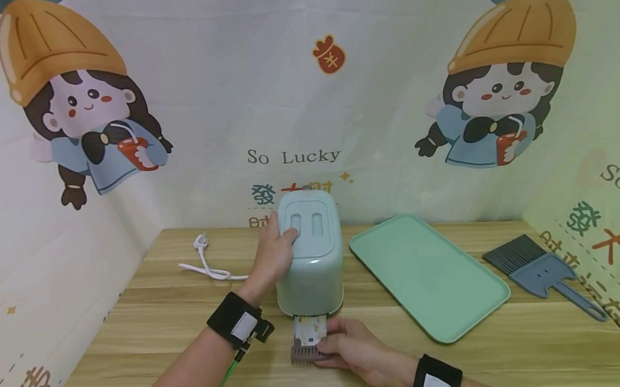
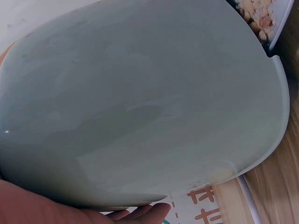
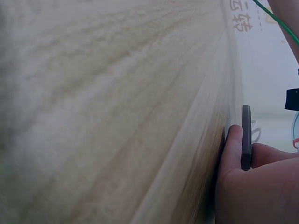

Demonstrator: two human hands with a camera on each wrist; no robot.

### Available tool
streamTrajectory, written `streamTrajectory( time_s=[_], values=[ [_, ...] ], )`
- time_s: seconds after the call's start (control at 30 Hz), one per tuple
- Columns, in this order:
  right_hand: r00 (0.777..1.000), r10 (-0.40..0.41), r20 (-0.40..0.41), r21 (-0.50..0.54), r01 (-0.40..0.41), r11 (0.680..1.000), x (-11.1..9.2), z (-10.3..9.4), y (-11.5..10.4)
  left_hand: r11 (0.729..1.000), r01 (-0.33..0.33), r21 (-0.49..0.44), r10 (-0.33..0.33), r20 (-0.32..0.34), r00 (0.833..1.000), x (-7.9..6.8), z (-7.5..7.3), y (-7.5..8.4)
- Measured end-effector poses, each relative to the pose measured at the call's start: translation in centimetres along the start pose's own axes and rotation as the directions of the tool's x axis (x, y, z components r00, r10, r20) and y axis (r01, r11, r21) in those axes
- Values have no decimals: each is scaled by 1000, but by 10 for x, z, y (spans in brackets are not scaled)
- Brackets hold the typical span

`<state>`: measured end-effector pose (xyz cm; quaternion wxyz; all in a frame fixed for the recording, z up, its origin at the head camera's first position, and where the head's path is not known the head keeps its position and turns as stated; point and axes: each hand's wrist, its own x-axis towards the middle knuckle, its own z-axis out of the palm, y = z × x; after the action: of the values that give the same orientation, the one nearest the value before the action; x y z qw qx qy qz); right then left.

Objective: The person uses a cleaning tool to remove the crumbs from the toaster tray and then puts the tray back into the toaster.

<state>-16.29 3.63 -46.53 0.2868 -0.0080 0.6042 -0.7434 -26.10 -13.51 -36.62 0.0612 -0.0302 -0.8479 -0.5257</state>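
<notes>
A pale green toaster with a lid on top stands in the middle of the wooden table. My left hand rests against its left side, thumb on the lid; straight fingers lie along the toaster wall in the left wrist view. A crumb tray with a grey ridged handle sticks out of the toaster's near lower end. My right hand pinches that handle between thumb and fingers. Crumbs lie on the tray. Edge-on, the handle shows in the right wrist view.
A mint green serving tray lies flat right of the toaster. Farther right are a dark-bristled brush and a blue dustpan, nested together. The toaster's white cord and plug lie to the left. Printed cloth surrounds the table.
</notes>
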Motion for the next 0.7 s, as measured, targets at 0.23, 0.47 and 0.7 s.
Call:
streamTrajectory(
  time_s=[0.23,0.47,0.7],
  values=[
    [1000,-5,18,14,5,1000,-7,3,4,1000,11,-6,-11,-1,1000,0,0,-2],
    [1000,28,10,12,-28,1000,-12,4,7,1000,15,-10,-15,9,1000,-1,-1,-1],
    [1000,29,1,-4,-29,1000,-16,5,9,1000,4,-10,-4,6,1000,1,0,1]
  ],
)
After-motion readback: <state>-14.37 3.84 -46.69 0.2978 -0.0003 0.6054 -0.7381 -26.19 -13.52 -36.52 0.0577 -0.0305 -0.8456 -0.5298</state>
